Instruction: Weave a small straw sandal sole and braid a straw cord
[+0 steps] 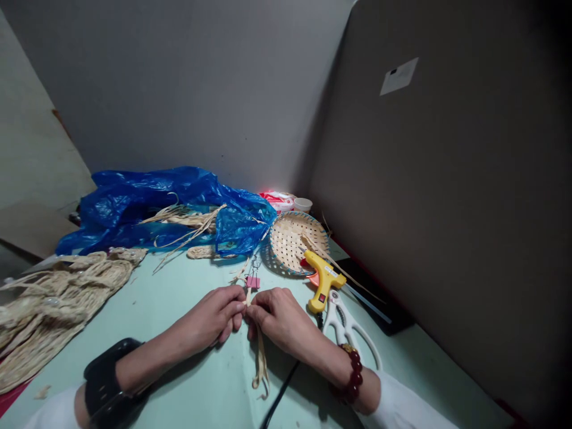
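Note:
Near the middle of the pale green table (170, 322), my left hand (221, 316) and my right hand (277, 316) meet fingertip to fingertip. Both pinch a thin, pale strand of straw (249, 296) between thumb and fingers. Just beyond my fingertips, a pink binder clip (252, 282) grips the upper end of the strand. Loose straw ends (260, 363) hang down below my right hand, curling at the tips. Some of the fingers are folded under and partly hidden.
A yellow glue gun (322, 280) leans by a woven basket (292, 238), with white-handled scissors (342, 322) beside my right wrist. Straw lies on a blue plastic bag (147, 196) at the back. Braided straw pieces (67, 304) cover the left side. A black cable (283, 390) runs below.

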The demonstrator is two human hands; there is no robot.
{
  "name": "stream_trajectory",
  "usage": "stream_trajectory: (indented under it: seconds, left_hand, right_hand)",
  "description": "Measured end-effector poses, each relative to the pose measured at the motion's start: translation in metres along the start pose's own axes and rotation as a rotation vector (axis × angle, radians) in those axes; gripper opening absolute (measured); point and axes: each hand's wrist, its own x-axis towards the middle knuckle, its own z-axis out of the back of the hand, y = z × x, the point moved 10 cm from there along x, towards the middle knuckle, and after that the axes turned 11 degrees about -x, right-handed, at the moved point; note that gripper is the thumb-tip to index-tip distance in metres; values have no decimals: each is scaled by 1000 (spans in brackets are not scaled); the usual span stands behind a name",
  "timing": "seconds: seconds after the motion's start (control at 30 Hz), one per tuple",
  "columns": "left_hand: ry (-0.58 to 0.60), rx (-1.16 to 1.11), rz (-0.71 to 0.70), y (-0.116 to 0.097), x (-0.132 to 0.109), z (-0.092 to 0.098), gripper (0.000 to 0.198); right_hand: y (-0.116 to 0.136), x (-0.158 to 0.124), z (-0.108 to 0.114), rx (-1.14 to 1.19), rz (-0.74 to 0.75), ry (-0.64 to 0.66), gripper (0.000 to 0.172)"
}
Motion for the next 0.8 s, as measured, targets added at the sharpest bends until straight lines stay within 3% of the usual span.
stream_trajectory:
  seconds: [0.1, 0.3, 0.5, 0.73, 0.8]
  left_hand:
    - [-8, -60, 44, 10, 2, -3, 28]
    - [-76, -47, 78, 3, 0, 0, 27]
    - [-137, -17, 125, 7, -1, 4, 33]
    - [-78, -148, 125, 22, 2, -1, 37]
    - [-52, -184, 120, 21, 1, -2, 37]
  right_hand:
    - [1, 0, -1, -42, 4, 4, 31]
    - [4, 0, 7, -153, 39, 56, 28]
    - [14, -11, 24, -400, -24, -41, 24]
    - [45, -30, -29, -580, 167, -20, 18]
    - [47, -32, -35, -589, 220, -3, 17]
